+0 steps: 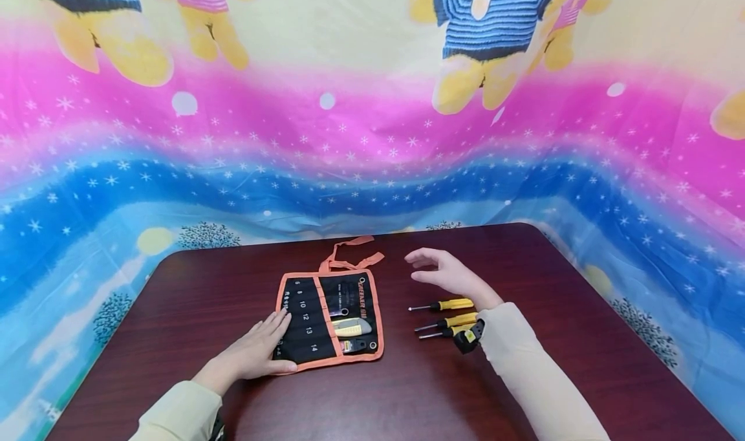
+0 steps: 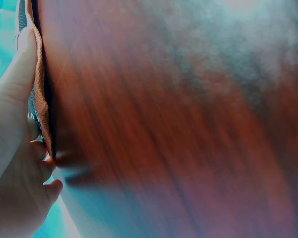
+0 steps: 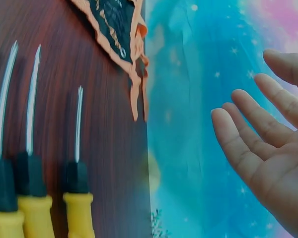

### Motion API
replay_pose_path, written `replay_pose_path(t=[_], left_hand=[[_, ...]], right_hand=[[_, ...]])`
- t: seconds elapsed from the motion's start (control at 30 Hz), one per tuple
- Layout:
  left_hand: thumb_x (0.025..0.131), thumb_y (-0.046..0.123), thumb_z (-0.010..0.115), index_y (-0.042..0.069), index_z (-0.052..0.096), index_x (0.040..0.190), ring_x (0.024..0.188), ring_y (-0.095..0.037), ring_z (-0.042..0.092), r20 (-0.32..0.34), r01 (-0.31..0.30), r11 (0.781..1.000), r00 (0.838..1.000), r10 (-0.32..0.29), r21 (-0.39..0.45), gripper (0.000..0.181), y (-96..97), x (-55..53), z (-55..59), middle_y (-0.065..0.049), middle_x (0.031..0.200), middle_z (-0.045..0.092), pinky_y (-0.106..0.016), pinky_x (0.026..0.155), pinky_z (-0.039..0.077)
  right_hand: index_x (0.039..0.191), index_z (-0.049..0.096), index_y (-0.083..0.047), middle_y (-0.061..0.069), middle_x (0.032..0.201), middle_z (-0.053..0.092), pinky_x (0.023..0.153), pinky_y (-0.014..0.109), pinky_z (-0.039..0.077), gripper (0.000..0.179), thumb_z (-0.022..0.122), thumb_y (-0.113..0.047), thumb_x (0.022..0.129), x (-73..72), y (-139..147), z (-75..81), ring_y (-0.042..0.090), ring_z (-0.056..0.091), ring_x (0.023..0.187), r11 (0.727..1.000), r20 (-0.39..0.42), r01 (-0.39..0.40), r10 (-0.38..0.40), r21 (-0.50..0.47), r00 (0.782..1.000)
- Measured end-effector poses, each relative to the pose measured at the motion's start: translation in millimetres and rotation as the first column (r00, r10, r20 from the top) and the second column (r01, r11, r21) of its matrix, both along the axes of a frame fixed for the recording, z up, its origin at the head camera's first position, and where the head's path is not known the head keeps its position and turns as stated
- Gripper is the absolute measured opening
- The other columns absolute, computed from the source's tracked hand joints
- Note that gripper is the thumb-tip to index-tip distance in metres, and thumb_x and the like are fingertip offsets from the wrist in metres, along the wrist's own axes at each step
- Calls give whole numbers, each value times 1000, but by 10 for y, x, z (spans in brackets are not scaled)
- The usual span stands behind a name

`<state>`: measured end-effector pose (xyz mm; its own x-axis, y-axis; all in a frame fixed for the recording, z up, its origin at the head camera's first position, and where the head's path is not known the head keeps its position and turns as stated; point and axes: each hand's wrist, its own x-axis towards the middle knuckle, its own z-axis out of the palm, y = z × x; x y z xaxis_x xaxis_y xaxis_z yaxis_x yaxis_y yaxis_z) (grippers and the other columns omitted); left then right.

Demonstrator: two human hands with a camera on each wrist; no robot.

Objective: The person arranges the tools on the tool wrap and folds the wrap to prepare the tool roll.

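Head view has the pale left sleeve (image 1: 180, 415) nearest, then the left hand (image 1: 253, 347), laid on the near left part of the pouch (image 1: 320, 321), fingers straight and close together, thumb spread away. Left wrist view adds the pouch's orange edge seen side-on, with the thumb against it; whether any fingertip goes under that edge, I cannot tell. Only from the head do the printed numbers show, along with a knife (image 1: 353, 327) and a black tool (image 1: 355, 346) in the pouch's right pocket. The pouch lies flat on the dark red table (image 1: 384, 402), left of three screwdrivers (image 3: 32, 173). In the head view the right sleeve (image 1: 541, 370) and a black device (image 1: 465, 341) at that wrist partly hide their yellow handles; right wrist view shows the metal shafts side by side, one shorter, but cuts off the handle ends. Farther on, the right hand (image 1: 448, 273) hangs above the table, its fingers loosely bent; its own wrist view shows gaps between them that the head view merges. Orange ties (image 1: 372, 260) trail from the pouch's far edge. Behind hangs a printed cloth (image 1: 349, 163), its striped-shirted figures visible only from the head.
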<state>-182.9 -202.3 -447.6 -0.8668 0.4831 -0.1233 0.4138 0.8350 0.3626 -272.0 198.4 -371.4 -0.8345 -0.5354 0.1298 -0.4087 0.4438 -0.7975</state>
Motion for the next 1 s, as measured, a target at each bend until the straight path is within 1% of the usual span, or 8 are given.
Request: replay_pose_path(t=[0.17,0.33,0.6,0.73,0.9,1.0], left_hand=[[77,62,59,-7,25,142,134,-40,16,1,1,1000,1000,-1,4,100,6,6,17,-25,146,20,-55,104,18],[77,62,59,-7,25,142,134,-40,16,1,0,1000,1000,0,4,100,8,7,19,-25,146,20,-55,104,18],[77,63,58,-6,25,142,134,-39,15,11,-7,1000,1000,7,3,101,4,3,-7,-24,147,19,-54,104,17],[77,63,58,-5,24,142,134,-39,15,14,-6,1000,1000,6,3,100,3,3,-7,-24,147,19,-54,105,17],[77,62,58,-6,24,142,134,-39,15,7,-3,1000,1000,3,1,100,0,2,1,-24,147,19,-54,104,17],[77,63,58,-6,24,142,134,-39,14,3,-4,1000,1000,4,-4,101,2,2,2,-24,147,19,-54,104,18]], right_hand=[[122,55,-6,10,120,55,89,44,43,38,64,-18,88,16,156,-26,33,50,112,1000,0,15,-15,-19,1000],[121,56,-5,12,119,55,87,40,46,39,65,-19,87,42,274,-57,37,50,111,999,3,42,-41,-26,999],[122,56,-4,15,121,54,82,37,49,40,66,-19,86,51,491,-157,41,48,111,996,59,79,-77,-31,995],[121,56,-2,18,121,54,78,35,51,39,65,-17,87,44,603,-222,40,49,109,996,65,90,-88,-26,994],[121,56,0,24,122,52,76,33,51,41,66,-18,86,59,717,-295,34,52,106,994,83,108,-109,12,991],[122,56,0,24,123,51,75,37,50,43,66,-20,86,76,767,-339,33,52,105,992,112,122,-126,39,986]])
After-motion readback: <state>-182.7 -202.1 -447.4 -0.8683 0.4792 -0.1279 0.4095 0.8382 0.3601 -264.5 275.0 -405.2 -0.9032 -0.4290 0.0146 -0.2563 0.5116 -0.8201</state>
